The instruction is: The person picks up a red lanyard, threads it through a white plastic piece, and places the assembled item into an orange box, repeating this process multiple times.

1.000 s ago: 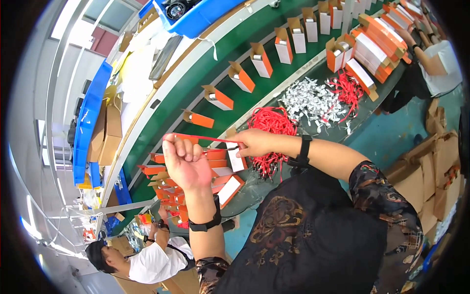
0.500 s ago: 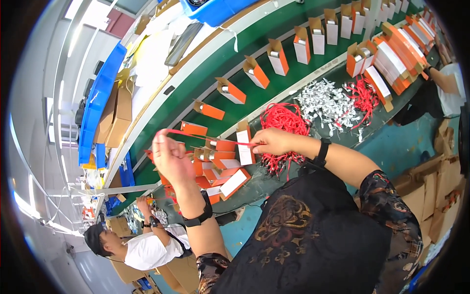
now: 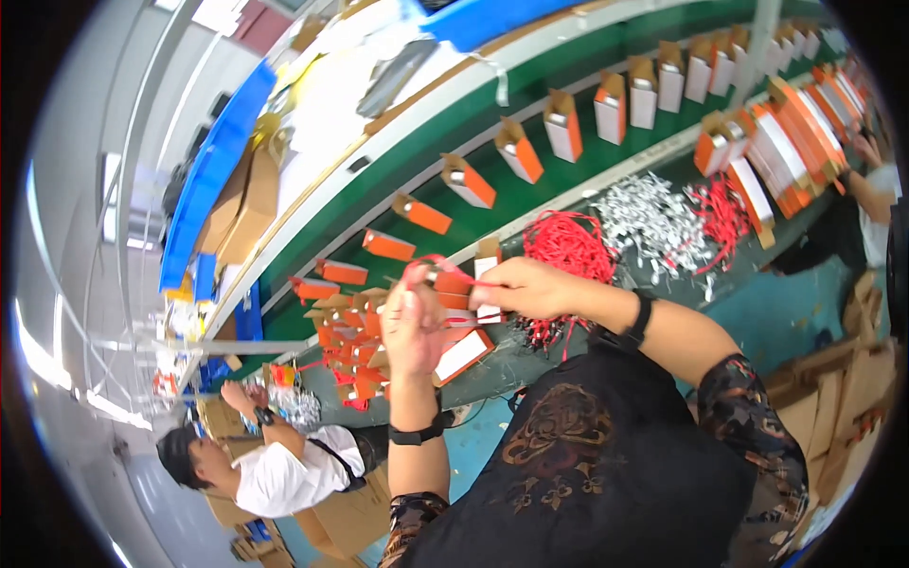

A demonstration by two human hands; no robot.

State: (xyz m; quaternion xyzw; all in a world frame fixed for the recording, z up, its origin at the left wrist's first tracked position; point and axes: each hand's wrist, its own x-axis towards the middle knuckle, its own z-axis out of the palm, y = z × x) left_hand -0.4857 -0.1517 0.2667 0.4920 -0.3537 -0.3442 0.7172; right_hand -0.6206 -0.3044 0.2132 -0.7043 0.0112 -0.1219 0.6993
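Observation:
A thin red strap (image 3: 437,262) is looped between my two hands, above the cluster of small open boxes. My left hand (image 3: 412,331) is raised with its fingers bent around one end of the loop. My right hand (image 3: 530,287) pinches the other part of the strap, with strands trailing back toward the left hand. Right behind the right hand lies a tangled pile of red straps (image 3: 568,248). Below the hands, a white-and-orange box (image 3: 464,355) lies on the dark bench, partly covered by the left hand.
Open orange-and-white boxes (image 3: 519,151) stand in a row on the green conveyor (image 3: 398,180). White cord pieces (image 3: 653,222) and a smaller red pile (image 3: 721,210) lie to the right, beside stacked boxes (image 3: 795,142). A co-worker (image 3: 284,473) is at the lower left; another person's arm shows far right.
My hands have come closer together, so the strap that was stretched straight between them is now slack and looped. The whole view has shifted slightly.

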